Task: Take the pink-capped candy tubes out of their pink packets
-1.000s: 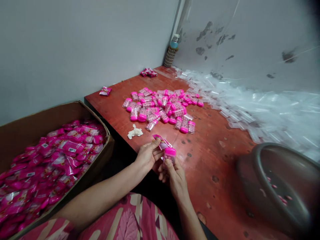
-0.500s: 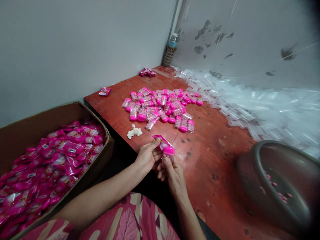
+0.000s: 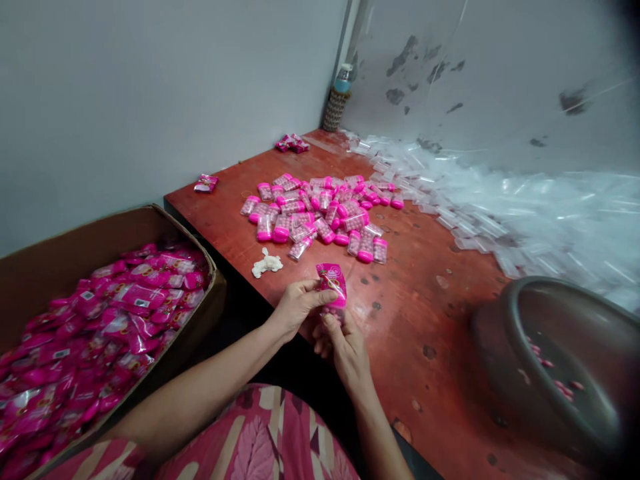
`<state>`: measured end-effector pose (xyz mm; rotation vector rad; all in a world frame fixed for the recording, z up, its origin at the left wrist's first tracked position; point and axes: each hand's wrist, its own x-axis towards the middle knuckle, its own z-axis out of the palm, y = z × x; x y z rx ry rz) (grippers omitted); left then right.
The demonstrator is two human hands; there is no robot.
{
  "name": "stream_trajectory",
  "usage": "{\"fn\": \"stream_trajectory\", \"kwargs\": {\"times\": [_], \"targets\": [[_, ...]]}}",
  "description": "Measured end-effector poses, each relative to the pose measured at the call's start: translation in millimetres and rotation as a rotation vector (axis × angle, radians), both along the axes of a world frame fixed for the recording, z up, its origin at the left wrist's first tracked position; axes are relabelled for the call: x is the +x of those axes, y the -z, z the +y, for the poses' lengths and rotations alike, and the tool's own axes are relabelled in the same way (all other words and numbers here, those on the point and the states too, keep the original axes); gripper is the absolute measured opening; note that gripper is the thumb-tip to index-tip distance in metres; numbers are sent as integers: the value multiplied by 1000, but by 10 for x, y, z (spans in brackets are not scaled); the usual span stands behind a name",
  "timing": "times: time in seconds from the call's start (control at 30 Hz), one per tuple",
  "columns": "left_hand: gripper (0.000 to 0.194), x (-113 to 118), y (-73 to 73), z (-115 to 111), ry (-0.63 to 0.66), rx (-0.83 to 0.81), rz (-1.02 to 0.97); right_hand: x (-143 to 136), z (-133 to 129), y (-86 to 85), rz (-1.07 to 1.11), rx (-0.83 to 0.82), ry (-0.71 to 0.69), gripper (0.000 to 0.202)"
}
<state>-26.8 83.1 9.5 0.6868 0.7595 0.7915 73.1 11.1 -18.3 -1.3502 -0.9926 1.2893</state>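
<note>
Over the table's near edge, my left hand (image 3: 295,308) pinches a printed pink sleeve (image 3: 331,283) between thumb and fingers. My right hand (image 3: 345,343) grips a small clear container of pink candy balls (image 3: 334,315) from below. The sleeve covers the container's pink cap; only its lower part shows under the sleeve, partly behind my right thumb. Beyond my hands lies a pile of similar pink-capped candy containers (image 3: 305,217), several on their sides. A crumpled white scrap (image 3: 267,263) rests on the table, left of the pile.
To the left, a cardboard box (image 3: 213,293) holds many pink wrapped packs (image 3: 135,293). A big bowl (image 3: 510,313) with a few pink balls stands at right on the red table (image 3: 425,307). Clear plastic containers (image 3: 500,207) are heaped behind it. A bottle (image 3: 343,79) stands in the far corner.
The pink sleeve has moved from beside the container onto its top and now hides the cap. My left thumb has come across the front of the sleeve.
</note>
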Motion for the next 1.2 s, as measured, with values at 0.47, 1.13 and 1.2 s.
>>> {"fn": "stream_trajectory", "kwargs": {"times": [0.47,1.13,1.2], "targets": [[25,-26,16,43,69,141,170,61,29,5,155,-25,-26,25],[27,18,56,-15,149,14,-14,61,57,-74,24,-18,41,23],[29,-13,38,-14,214,-8,-11,65,59,-65,230,-40,-28,24]]}}
